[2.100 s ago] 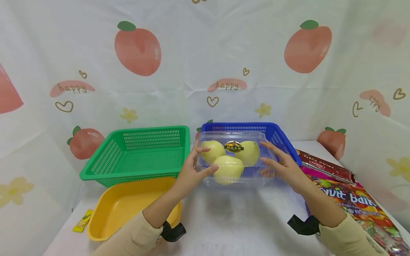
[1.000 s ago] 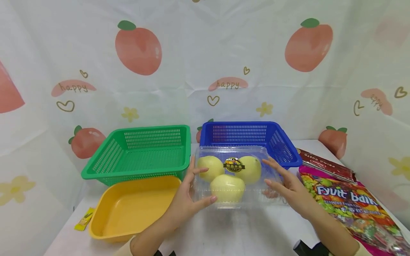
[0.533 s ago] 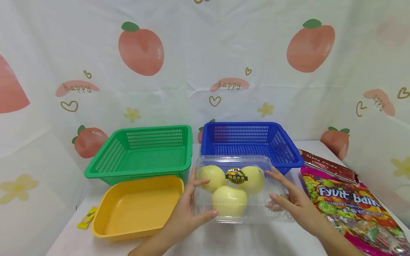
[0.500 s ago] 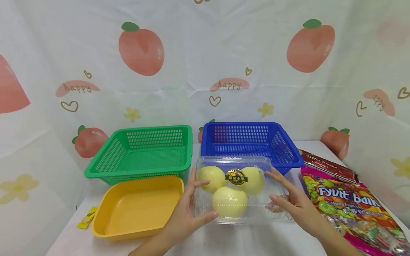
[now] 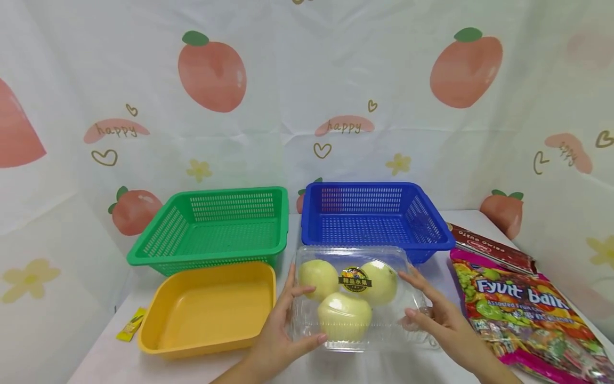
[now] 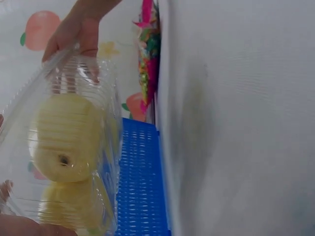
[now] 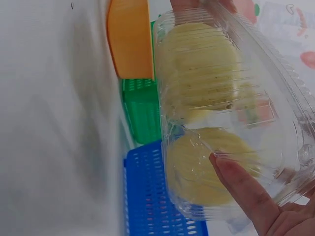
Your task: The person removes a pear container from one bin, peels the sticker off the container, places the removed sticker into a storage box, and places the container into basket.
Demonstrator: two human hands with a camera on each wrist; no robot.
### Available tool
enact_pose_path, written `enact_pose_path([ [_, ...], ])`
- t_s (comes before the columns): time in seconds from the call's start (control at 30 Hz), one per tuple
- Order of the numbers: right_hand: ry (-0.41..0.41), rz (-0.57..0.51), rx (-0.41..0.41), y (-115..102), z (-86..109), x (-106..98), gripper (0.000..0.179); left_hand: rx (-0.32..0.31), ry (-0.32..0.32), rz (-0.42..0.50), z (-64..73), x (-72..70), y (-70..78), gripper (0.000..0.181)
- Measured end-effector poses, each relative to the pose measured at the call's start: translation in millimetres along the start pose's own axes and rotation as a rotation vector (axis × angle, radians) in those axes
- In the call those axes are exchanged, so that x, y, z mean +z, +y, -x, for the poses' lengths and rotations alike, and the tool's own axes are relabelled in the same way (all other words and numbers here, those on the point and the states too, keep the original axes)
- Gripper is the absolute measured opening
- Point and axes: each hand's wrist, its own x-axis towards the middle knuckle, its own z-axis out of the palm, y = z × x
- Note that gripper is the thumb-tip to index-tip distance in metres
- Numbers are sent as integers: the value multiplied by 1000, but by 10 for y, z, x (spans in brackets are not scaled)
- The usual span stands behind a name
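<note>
Both hands hold a clear plastic fruit box (image 5: 384, 333) up above the table, in front of the blue basket. Three pale yellow-green fruits (image 5: 344, 316) show through its lid, under a black and gold label (image 5: 355, 279). My left hand (image 5: 280, 330) grips the box's left end, thumb at the near edge. At the other end my right hand (image 5: 443, 322) grips it, thumb and index finger along the lid's edge and other fingers around the side. In the right wrist view, one finger (image 7: 246, 189) lies against the clear wall. The box's underside hangs clear of the white table in both wrist views.
A blue basket (image 5: 314, 242) stands behind the box, with a green basket (image 5: 211, 258) to its left. The yellow basin (image 5: 206, 314) is nearer on the left, beside a small yellow packet (image 5: 130, 324). At right lie a candy bag (image 5: 527, 309) and a dark red packet (image 5: 491, 248).
The fruit box has come down and towards me, from in front of and overlapping the blue basket to nearer the table's front. Both hands have kept their grip.
</note>
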Motion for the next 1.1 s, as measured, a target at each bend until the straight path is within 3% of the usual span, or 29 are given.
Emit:
enact_pose_path([
  [0.23, -7, -7, -78, 103, 36, 39, 57, 15, -16, -42, 41, 16, -144, 64],
  [0.57, -26, -64, -45, 219, 65, 85, 57, 49, -39, -59, 76, 22, -275, 64],
  [0.77, -35, -95, -70, 290, 68, 107, 56, 58, -28, -63, 94, 48, -343, 62],
  [1.1, -55, -149, -114, 430, 69, 147, 56, 6, -22, -29, 121, 73, -413, 61],
])
